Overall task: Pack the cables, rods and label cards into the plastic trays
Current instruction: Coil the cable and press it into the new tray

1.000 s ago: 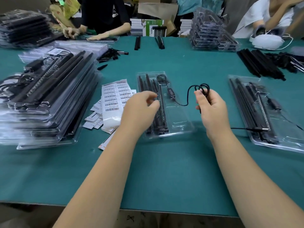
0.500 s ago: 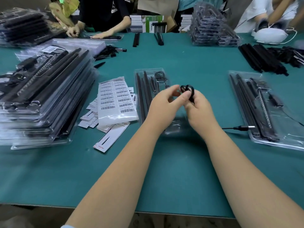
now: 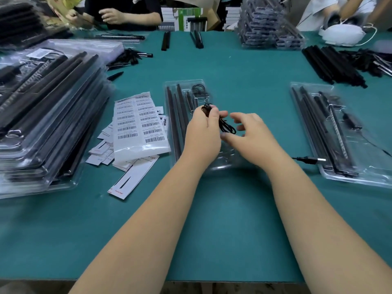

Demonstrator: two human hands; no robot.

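Head view: left hand (image 3: 203,132) pinches the coiled cable (image 3: 227,126) over the middle tray (image 3: 169,115); right hand (image 3: 252,136) hovers beside, fingers loose.

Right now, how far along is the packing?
Done: a tall stack of filled trays sits at the left, and the centre tray already holds its black rods.

In hand: the left hand grips a coiled black cable over that tray; the right hand is open beside it.

Left: seat the cable, add a label card, and finish the right tray, whose USB plug trails onto the table.
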